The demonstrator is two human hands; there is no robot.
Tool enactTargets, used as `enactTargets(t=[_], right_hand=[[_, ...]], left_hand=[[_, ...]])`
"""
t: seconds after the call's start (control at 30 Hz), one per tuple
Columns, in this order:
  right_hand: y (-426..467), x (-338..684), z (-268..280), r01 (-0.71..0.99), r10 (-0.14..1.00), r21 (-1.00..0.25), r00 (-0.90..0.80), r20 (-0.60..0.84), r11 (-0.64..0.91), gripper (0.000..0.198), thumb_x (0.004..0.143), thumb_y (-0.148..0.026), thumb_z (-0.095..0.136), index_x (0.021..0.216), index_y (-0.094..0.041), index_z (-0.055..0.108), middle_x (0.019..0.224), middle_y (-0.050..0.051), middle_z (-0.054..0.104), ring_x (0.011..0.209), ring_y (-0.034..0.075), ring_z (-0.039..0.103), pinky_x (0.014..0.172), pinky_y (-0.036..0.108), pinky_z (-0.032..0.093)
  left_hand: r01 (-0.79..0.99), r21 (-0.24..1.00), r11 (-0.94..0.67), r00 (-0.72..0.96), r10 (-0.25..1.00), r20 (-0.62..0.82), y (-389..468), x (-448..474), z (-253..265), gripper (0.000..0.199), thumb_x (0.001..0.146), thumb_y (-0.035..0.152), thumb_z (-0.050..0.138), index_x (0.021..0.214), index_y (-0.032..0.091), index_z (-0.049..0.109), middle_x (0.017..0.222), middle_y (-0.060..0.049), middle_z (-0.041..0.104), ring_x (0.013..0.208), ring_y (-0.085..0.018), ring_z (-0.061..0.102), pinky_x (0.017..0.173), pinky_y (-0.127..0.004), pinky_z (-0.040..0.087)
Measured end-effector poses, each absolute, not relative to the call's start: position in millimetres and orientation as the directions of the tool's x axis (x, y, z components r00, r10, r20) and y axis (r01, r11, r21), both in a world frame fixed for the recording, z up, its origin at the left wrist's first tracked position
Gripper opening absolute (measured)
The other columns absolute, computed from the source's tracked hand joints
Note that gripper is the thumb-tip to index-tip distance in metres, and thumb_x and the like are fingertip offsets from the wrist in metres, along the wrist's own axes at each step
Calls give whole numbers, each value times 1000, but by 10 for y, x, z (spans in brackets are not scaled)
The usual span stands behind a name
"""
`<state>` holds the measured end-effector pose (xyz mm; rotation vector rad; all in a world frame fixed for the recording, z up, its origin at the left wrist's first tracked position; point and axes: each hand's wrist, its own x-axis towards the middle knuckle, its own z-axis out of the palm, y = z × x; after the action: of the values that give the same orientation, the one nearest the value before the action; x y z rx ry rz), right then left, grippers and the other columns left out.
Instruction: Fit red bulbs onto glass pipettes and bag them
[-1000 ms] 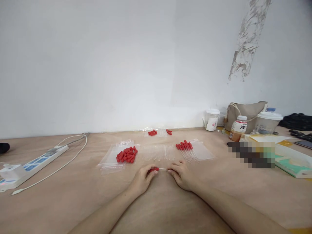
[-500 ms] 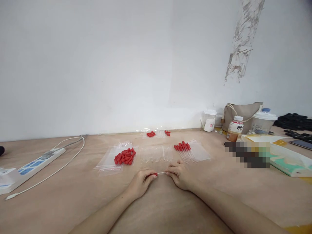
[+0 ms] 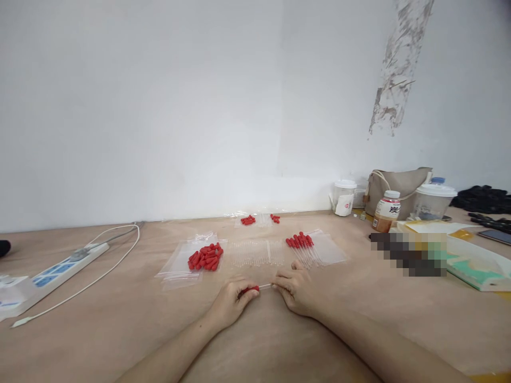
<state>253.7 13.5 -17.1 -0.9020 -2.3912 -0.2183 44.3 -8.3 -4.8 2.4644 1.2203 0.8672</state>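
Note:
My left hand point(image 3: 233, 300) is closed around a red rubber dropper bulb point(image 3: 251, 289). From the bulb's right end a thin glass dropper tube point(image 3: 265, 286) runs across to my right hand point(image 3: 296, 290), whose fingertips pinch its other end. How deep the tube sits in the bulb is hidden. Beyond my hands lies a row of clear glass tubes point(image 3: 255, 253). Loose red bulbs point(image 3: 205, 257) are heaped on clear plastic bags point(image 3: 175, 263) at the left. To the right, several droppers with red bulbs point(image 3: 301, 242) rest side by side on another clear bag point(image 3: 331, 250).
Near the wall lies a clear packet with small red bulbs point(image 3: 248, 219). A power strip point(image 3: 59, 272) with a white cable point(image 3: 115, 263) is at the left. At the right stand a lidded cup point(image 3: 344, 199), a drink bottle point(image 3: 386, 211), a bag point(image 3: 399, 186) and a white-green tray point(image 3: 479, 266).
More of the red bulb shows between my left thumb and fingers. Both hands stay in nearly the same place, with the tube still between them.

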Motion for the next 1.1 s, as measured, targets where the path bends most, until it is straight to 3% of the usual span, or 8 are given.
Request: enactTargets(t=[0.5, 0.73, 0.87, 0.97, 1.03, 1.1], right_hand=[[87, 2404, -204, 651, 609, -116, -611, 505, 750, 22, 83, -21, 39, 68, -20, 55, 68, -2, 61, 61, 11, 48, 67, 30, 25], [91, 2368, -191, 652, 612, -115, -617, 494, 750, 23, 84, -21, 38, 69, -19, 56, 70, -1, 61, 63, 10, 49, 67, 29, 25], [25, 2355, -92, 679, 595, -27, -623, 507, 734, 22, 84, -23, 39, 73, -20, 58, 74, 1, 61, 72, 13, 49, 69, 31, 24], [-12, 2375, -41, 687, 581, 57, -653, 486, 724, 22, 83, -24, 41, 73, -20, 60, 76, 4, 61, 78, 16, 49, 70, 32, 25], [23, 2433, -26, 744, 640, 30, -593, 489, 667, 23, 82, -24, 41, 72, -20, 61, 76, 5, 61, 77, 17, 50, 71, 33, 25], [130, 2535, -10, 848, 758, -86, -418, 501, 524, 25, 82, -25, 40, 71, -21, 62, 74, 4, 63, 73, 17, 52, 69, 32, 26]], left_hand=[[643, 397, -654, 522, 755, 398, -120, 442, -58, 25, 85, 30, 40, 73, 17, 57, 69, -2, 54, 69, -15, 48, 63, -25, 37], [634, 346, -692, 574, 721, 389, -61, 394, -53, 28, 87, 32, 37, 80, 17, 60, 73, -4, 56, 73, -17, 49, 67, -27, 38], [617, 268, -740, 619, 666, 415, 28, 333, -43, 25, 87, 28, 38, 91, 20, 62, 81, -6, 59, 81, -19, 49, 72, -30, 39], [612, 296, -734, 581, 670, 462, 44, 291, -58, 26, 86, 26, 40, 106, 24, 56, 88, -6, 58, 84, -19, 49, 75, -31, 40], [638, 354, -684, 493, 716, 495, 28, 271, -68, 33, 85, 25, 42, 118, 26, 46, 98, -6, 55, 88, -19, 49, 79, -32, 40], [663, 416, -622, 408, 766, 497, 9, 259, -73, 39, 83, 25, 44, 122, 26, 40, 101, -6, 52, 88, -18, 50, 78, -32, 42]])
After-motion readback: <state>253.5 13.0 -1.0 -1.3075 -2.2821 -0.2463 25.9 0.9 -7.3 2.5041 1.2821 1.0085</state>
